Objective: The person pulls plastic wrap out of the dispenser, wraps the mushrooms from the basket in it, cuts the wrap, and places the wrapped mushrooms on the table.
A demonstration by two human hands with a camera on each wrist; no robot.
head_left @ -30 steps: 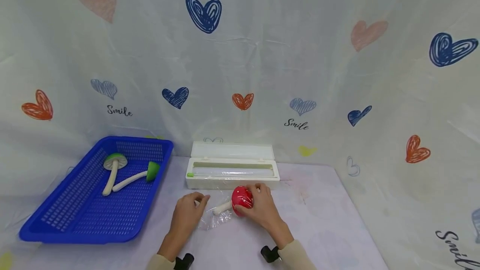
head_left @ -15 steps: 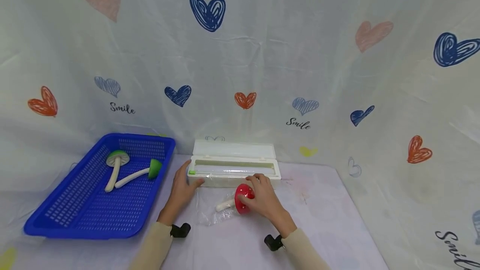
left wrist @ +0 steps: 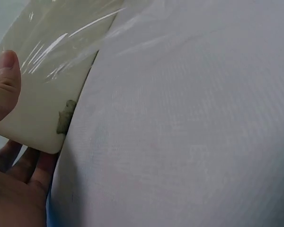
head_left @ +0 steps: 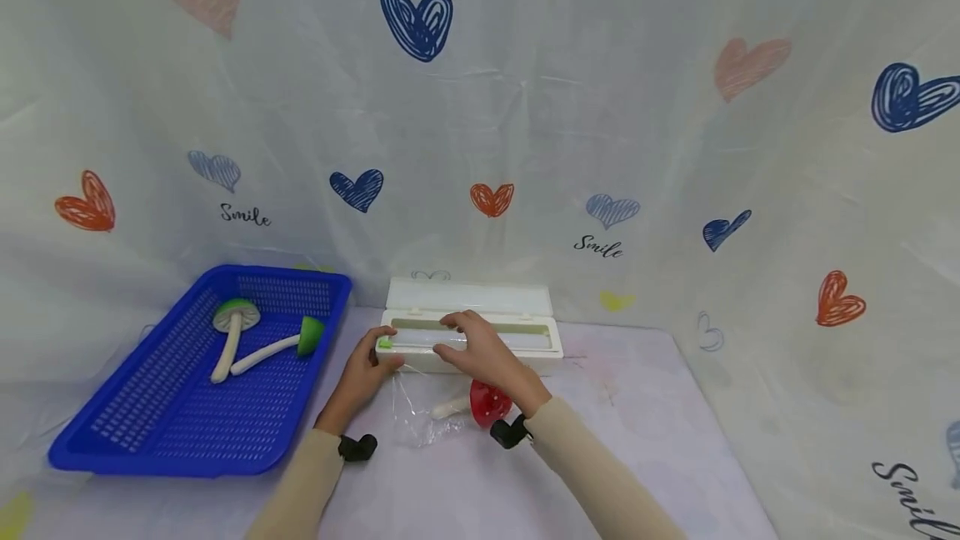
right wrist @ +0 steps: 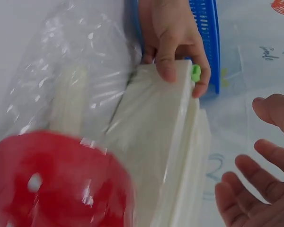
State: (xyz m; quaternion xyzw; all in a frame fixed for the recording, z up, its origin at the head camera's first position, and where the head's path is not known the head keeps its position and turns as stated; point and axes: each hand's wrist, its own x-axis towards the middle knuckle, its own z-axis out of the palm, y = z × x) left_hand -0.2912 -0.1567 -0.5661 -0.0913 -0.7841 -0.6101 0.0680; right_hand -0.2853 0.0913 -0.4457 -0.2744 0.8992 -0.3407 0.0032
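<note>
My left hand (head_left: 363,372) grips the left end of a white cling film dispenser (head_left: 450,359), thumb on its front wall and fingers round the end and top by the green slider (right wrist: 196,73). Above the dispenser's middle, my right hand (head_left: 487,352) hovers with spread fingers and holds nothing. A toy mushroom with a red, white-dotted cap (head_left: 489,403) lies in front of the dispenser, partly behind the right wrist. Clear cling film (head_left: 412,411) runs from the dispenser over the mushroom and its pale stem (right wrist: 68,99).
To the left stands a blue plastic basket (head_left: 172,461) holding two green-capped toy mushrooms (head_left: 307,337). The dispenser's lid (head_left: 468,297) is raised at the back, close to the hanging heart-print curtain (head_left: 645,132). A pale cloth covers the table (head_left: 645,440).
My left hand has gone up and left from beside the mushroom's stem to the dispenser's end. My right hand has let go of the red cap and moved up-left over the dispenser.
</note>
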